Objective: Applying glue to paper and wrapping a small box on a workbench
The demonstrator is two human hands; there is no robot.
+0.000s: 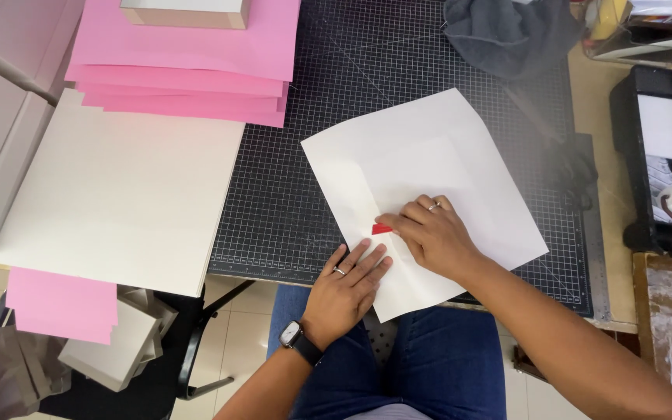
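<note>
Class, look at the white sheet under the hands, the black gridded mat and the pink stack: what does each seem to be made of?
White sheet: likely paper, matte, thin; it shows fold creases. Black gridded mat: probably a rubbery plastic cutting mat, dull surface with printed white lines. Pink stack: looks like card or thick paper, matte, with flat, stiff edges.

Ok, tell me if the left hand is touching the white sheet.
Touching. The head view shows the left hand lying flat, fingers spread, on the near edge of the white sheet, with no gap visible.
</note>
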